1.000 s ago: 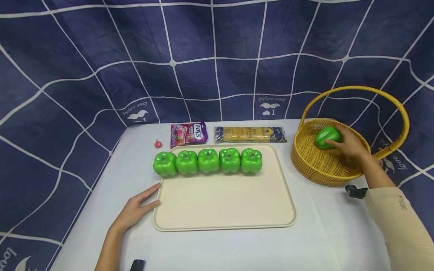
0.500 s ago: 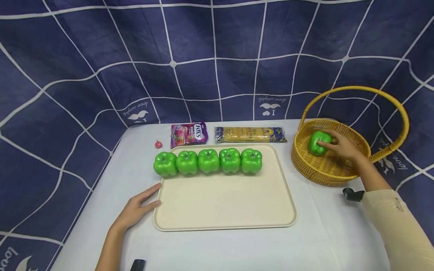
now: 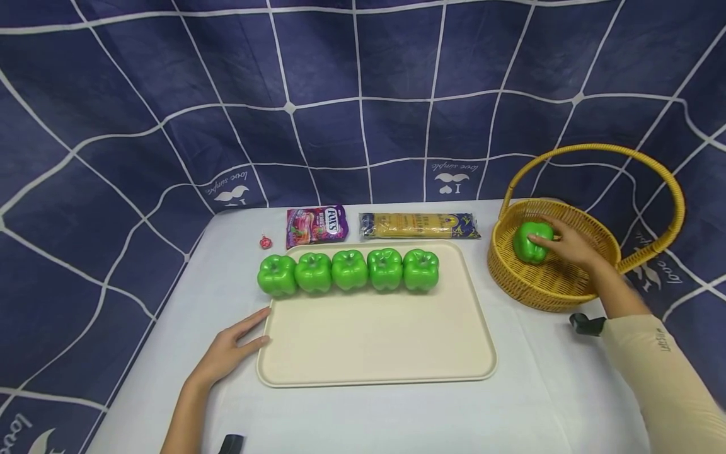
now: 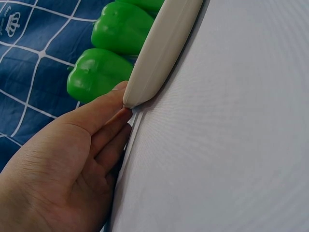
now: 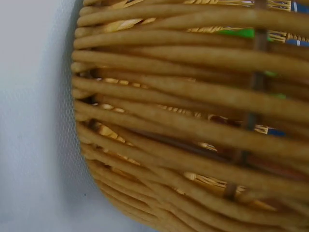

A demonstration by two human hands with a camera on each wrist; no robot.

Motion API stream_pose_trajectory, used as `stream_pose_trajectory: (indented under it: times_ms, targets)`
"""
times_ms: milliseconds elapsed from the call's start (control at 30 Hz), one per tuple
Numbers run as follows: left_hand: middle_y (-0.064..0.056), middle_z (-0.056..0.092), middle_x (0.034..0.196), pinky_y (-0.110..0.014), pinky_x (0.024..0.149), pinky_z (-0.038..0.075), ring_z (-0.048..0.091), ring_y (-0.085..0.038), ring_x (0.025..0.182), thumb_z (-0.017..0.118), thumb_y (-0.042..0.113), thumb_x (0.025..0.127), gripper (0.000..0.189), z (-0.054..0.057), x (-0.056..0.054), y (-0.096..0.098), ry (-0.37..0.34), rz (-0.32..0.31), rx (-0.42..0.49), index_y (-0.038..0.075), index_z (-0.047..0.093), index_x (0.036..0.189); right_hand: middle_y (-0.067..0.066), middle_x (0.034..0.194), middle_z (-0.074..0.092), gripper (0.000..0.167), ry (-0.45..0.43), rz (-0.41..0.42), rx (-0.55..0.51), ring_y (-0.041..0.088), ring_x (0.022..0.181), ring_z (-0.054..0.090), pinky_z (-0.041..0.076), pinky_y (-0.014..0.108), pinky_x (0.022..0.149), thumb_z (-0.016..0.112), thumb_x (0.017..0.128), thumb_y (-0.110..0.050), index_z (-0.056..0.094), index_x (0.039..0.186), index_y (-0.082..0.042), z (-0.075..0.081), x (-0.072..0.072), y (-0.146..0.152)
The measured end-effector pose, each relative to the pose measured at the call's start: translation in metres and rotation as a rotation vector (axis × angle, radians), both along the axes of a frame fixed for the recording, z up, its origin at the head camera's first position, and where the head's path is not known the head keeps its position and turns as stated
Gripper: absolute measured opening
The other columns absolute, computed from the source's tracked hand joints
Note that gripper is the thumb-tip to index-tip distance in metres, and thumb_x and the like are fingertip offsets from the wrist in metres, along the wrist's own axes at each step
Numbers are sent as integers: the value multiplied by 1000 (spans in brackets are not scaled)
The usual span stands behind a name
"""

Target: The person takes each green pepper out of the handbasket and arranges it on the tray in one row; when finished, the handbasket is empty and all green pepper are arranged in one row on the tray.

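Inside the yellow wicker basket [image 3: 533,287], my right hand [image 3: 575,246] holds a green bell pepper [image 3: 527,246] near the left wall. The right wrist view mostly shows the basket's woven side [image 5: 183,101] and hides that hand. My left hand [image 3: 223,353] lies on the white table at the left, fingertips and thumb touching the edge of a cream tray [image 3: 374,337]. Its fingers look fairly straight, and the left wrist view shows the thumb against the tray rim [image 4: 161,53]. Several green bell peppers [image 3: 350,270] stand in a row along the tray's far side, the leftmost overlapping its corner.
Behind the tray lie a purple candy bag [image 3: 316,226] and a long pasta packet [image 3: 418,226]. A small red wrapped candy [image 3: 265,242] is at the back left. The basket's tall handle [image 3: 601,147] arches over its right part. Blue checked cloth [image 3: 397,69] hangs around the table.
My right hand has brought the bell pepper leftward and slightly toward me within the basket, turning it more upright. The left hand and the tray stay practically still.
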State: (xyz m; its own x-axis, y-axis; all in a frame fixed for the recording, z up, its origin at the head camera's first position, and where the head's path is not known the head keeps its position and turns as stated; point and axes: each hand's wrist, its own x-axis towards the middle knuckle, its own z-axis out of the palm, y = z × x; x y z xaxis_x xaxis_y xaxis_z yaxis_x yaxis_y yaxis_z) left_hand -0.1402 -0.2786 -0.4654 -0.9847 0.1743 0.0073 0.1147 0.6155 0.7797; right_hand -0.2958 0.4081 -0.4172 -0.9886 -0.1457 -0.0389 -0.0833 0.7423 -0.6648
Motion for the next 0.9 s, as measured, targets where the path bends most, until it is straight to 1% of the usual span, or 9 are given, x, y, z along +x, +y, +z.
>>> stream_pose_trajectory:
  times_ms: [100,200,267,400,467,533,700,800,900]
  targets:
    - [-16,40,141,-58,105,24,30,-39,131,66,22,86,54,13,4,6,-2,-2,-5,5,48,134,38,136,23,79,-22,1,-1,49,118,31,32,62,94,50,95,-38,6,146,3,0,0,0]
    - [-16,40,140,-57,105,24,30,-39,131,66,21,86,54,16,5,8,-6,-3,-9,4,47,134,38,135,24,81,-28,-7,5,49,118,31,33,62,93,52,94,-39,6,146,3,0,1,-1]
    - [-16,40,140,-58,105,24,30,-39,131,66,21,86,54,13,4,6,-6,-4,-6,4,48,134,38,134,27,82,-22,-10,4,49,116,33,36,59,91,54,93,-39,6,146,2,0,2,-1]
    - [-12,40,142,-59,105,23,29,-38,132,68,25,85,56,-5,-2,-2,-1,-3,2,10,48,135,36,129,33,86,16,-38,19,45,109,40,45,46,81,60,89,-37,8,147,0,2,5,-5]
    - [-9,40,142,-58,106,23,29,-36,132,68,29,84,57,-13,-5,-7,0,0,-1,14,48,135,36,130,33,89,46,-56,28,45,108,42,45,45,79,64,87,-36,9,147,-2,3,8,-7]
    - [-6,40,142,-57,106,24,30,-34,133,68,34,83,58,-18,-7,-10,2,1,-3,17,49,135,37,134,30,92,81,-69,27,48,110,40,44,51,82,68,84,-34,9,147,-3,5,12,-9]
    - [-3,41,142,-56,106,24,30,-32,133,67,40,82,59,-21,-7,-12,1,3,-1,21,49,135,36,137,20,96,201,-102,5,54,116,29,31,67,91,78,76,-24,16,147,-3,10,26,-14]
    - [-2,41,142,-55,106,24,30,-32,133,67,41,82,59,-19,-6,-11,0,5,-3,22,49,135,32,137,18,95,272,-128,-16,55,120,24,27,69,93,80,73,-21,22,146,-6,14,37,-20]
    - [-2,41,142,-55,106,25,31,-32,132,67,41,82,59,-19,-6,-10,4,4,-12,22,48,135,28,138,20,93,337,-144,-41,53,123,24,27,68,95,82,70,-15,27,145,-8,19,49,-29]
